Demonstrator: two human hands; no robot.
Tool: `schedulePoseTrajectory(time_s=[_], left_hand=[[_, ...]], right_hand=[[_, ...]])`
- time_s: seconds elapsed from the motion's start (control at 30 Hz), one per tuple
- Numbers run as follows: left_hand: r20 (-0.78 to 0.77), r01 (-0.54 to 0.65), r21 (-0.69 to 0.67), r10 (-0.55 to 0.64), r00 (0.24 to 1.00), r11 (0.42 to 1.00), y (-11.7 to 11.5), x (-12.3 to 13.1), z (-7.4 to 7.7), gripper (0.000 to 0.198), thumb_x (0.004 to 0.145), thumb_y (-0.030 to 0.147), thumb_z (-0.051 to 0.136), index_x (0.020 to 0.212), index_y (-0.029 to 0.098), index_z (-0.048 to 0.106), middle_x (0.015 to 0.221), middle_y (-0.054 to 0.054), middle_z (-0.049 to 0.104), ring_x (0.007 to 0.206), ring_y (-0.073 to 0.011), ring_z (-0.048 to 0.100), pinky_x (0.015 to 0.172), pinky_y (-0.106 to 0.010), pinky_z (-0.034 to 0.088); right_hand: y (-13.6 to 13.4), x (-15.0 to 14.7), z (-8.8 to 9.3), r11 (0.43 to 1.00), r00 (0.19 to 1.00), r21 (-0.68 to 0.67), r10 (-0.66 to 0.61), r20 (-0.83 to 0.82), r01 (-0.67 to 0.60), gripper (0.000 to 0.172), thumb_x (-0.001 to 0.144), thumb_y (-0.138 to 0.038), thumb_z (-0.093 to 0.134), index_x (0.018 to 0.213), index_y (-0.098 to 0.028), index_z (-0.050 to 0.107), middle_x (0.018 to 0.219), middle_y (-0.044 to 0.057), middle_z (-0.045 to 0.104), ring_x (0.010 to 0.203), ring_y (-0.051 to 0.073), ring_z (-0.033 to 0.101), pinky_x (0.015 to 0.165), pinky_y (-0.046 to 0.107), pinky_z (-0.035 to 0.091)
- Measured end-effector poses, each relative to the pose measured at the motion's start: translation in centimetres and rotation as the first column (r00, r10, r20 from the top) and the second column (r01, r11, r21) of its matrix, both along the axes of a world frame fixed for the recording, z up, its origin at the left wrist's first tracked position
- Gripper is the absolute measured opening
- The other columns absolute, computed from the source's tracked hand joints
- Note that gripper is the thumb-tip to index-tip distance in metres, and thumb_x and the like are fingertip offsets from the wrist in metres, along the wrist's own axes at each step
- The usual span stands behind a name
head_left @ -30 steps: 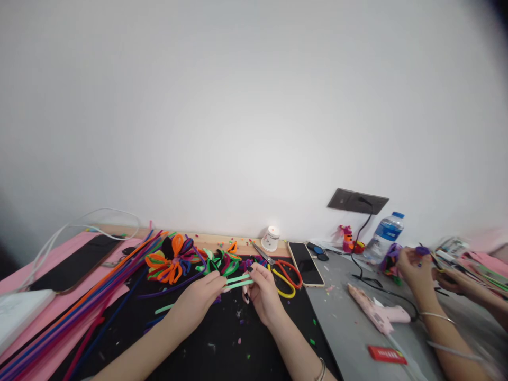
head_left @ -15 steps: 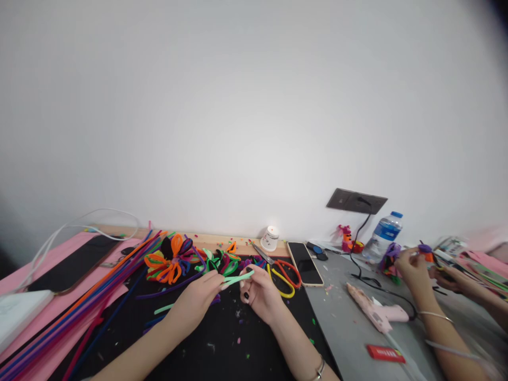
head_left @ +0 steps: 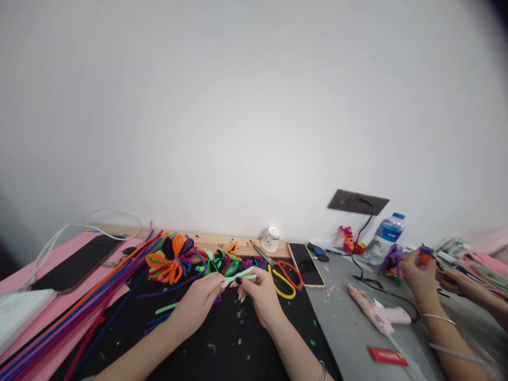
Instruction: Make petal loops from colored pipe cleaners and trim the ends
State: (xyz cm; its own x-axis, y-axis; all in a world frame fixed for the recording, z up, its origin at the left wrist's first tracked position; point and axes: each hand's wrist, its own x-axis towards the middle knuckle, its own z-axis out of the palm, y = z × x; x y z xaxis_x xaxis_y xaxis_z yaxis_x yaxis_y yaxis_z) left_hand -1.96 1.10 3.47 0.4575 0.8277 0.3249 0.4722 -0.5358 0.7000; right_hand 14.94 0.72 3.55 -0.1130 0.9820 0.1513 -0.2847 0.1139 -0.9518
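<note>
Well, in the head view, pinching light green fuzzy strips (head_left: 234, 278) with the left hand (head_left: 203, 297) and with the right hand (head_left: 261, 297). Holding them over the black mat (head_left: 214, 344), near the scissors (head_left: 271, 261), with the orange flower (head_left: 175, 261) off to the left.

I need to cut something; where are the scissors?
In the head view, the scissors lie right of centre, beyond and to the right of the right hand, in front of the white cup and left of the pale-rimmed phone.
</note>
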Motion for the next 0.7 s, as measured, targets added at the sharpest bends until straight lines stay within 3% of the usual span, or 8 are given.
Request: schedulePoseTrajectory(time_s=[0.43, 0.7], left_hand=[[-0.015, 0.076, -0.094, -0.077, 0.997, 0.993, -0.10, 0.12, -0.08, 0.030, 0.092, 0.024, 0.024, 0.095, 0.020, 0.053, 0.088, -0.004, 0.057, 0.081, -0.0172, 0.053, 0.075, -0.028, 0.041], [0.020, 0.080, -0.094, -0.078, 0.997, 0.992, -0.16, 0.15, 0.28, 0.031, 0.093, 0.025, 0.024, 0.086, 0.019, 0.054, 0.083, -0.003, 0.056, 0.077, -0.0161, 0.052, 0.074, -0.026, 0.041]], right_hand=[[-0.01, -0.20, 0.01, 0.992, 0.992, -0.024, -0.127, -0.005, 0.127, 0.017, 0.070, -0.026, 0.068, 0.065, -0.014, 0.057, 0.053, 0.001, 0.062, 0.037, 0.007, 0.046, 0.038, 0.016, 0.036], [-0.02, -0.13, -0.19, 0.987, 0.984, 0.006, -0.160, 0.077, 0.160, 0.019, 0.073, -0.029, 0.065, 0.065, -0.014, 0.056, 0.054, 0.001, 0.062, 0.037, 0.007, 0.044, 0.038, 0.016, 0.034]])
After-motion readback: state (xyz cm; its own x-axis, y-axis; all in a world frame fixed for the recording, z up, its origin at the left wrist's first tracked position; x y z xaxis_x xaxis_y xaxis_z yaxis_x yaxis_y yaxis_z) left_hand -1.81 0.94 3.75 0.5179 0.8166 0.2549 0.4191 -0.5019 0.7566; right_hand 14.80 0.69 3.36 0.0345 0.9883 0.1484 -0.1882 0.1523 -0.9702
